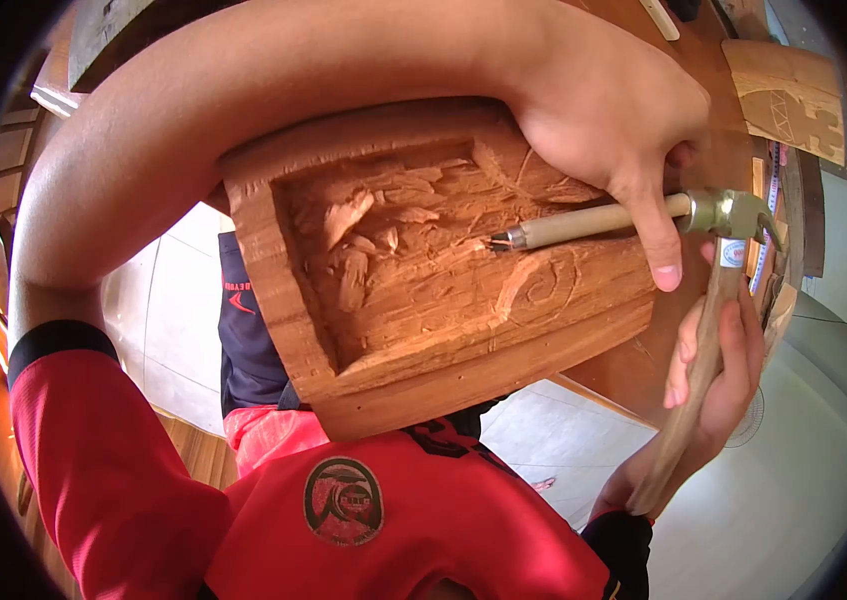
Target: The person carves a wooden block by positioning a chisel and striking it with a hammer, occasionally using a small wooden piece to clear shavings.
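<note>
My left hand (623,120) reaches across the top of a carved wooden block (288,290) and is closed around the pale wooden handle of a chisel (583,225). One finger or the thumb lies over the handle; the other fingers are largely hidden. The chisel's metal tip rests in the recess, near a carved spiral line. My right hand (728,355) grips the wooden handle of a claw hammer (705,365). At the chisel's butt end, the hammer head appears to touch it. Loose wood chips (348,218) and splinters lie in the rough recess.
The brown work table (700,90) lies beneath the block. To the far right are a light board with a drawn pattern (793,95), a ruler or tape strip (769,190) and wood strips. A pale rounded surface (803,430) is at lower right, and tiled floor (178,310) shows below.
</note>
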Motion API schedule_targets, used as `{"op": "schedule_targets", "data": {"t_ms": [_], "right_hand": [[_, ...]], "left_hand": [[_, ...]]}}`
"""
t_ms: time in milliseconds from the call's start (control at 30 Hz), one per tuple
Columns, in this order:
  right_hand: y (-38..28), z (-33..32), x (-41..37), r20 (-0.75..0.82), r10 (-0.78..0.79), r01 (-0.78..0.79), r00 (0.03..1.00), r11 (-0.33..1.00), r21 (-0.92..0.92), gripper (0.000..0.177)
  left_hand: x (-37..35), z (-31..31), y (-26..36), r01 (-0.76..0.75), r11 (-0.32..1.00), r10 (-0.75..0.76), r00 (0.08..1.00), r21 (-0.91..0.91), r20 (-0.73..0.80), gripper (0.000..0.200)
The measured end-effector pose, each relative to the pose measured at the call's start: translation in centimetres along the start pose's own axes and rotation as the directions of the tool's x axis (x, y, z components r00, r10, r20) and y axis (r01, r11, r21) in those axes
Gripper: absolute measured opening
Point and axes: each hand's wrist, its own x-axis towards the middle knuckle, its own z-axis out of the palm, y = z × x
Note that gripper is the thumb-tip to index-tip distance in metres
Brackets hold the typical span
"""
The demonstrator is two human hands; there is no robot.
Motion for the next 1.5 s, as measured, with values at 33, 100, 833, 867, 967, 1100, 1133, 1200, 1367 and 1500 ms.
{"op": "schedule_targets", "data": {"t_ms": [33,100,833,867,967,1100,1133,1200,1367,1500], "right_hand": [[0.0,-0.9,0.4,-0.01,0.002,-0.001,1.0,0.999,0.052,0.054],[-1.1,-0.3,0.6,-0.111,-0.036,0.043,0.993,0.997,0.063,0.054],[-0.3,-0.8,0.5,0.0,-0.012,0.012,1.0,0.991,0.136,0.051],[-0.5,-0.6,0.7,-0.033,-0.034,0.04,0.999,0.977,0.207,0.051],[-0.4,0.1,-0.9,0.014,0.016,-0.017,1.0,0.999,0.033,0.053],[0.2,-0.9,0.2,0.045,-0.008,-0.001,0.999,0.98,0.197,0.052],[0.0,-0.9,0.1,-0.002,-0.018,0.018,1.0,0.971,0.24,0.051],[0.6,-1.4,-0.3,0.102,-0.014,-0.002,0.995,0.988,0.155,0.052],[0.3,-0.9,0.7,0.052,-0.014,0.003,0.999,0.976,0.216,0.052],[0.3,-1.1,-0.8,0.117,0.043,-0.046,0.992,0.999,0.021,0.056]], "left_hand": [[-0.4,1.2,-2.2,-0.151,0.987,0.155,0.982,0.048,-0.105,0.062],[-0.6,1.8,-3.3,-0.233,0.968,0.244,0.96,0.088,-0.136,0.064],[0.4,1.7,-2.7,-0.162,0.981,0.173,0.98,0.107,-0.101,0.064],[0.4,1.8,-2.7,-0.165,0.981,0.174,0.98,0.1,-0.097,0.064],[0.8,1.8,-2.7,-0.174,0.98,0.184,0.978,0.1,-0.096,0.064],[1.0,2.0,-2.9,-0.155,0.982,0.166,0.981,0.106,-0.1,0.065],[1.2,2.1,-2.9,-0.151,0.983,0.161,0.982,0.101,-0.096,0.065],[1.2,1.9,-2.7,-0.137,0.985,0.148,0.984,0.106,-0.096,0.065],[1.0,1.9,-2.7,-0.11,0.986,0.123,0.988,0.127,-0.098,0.065],[1.1,1.6,-2.1,-0.088,0.987,0.1,0.992,0.138,-0.083,0.066]]}}
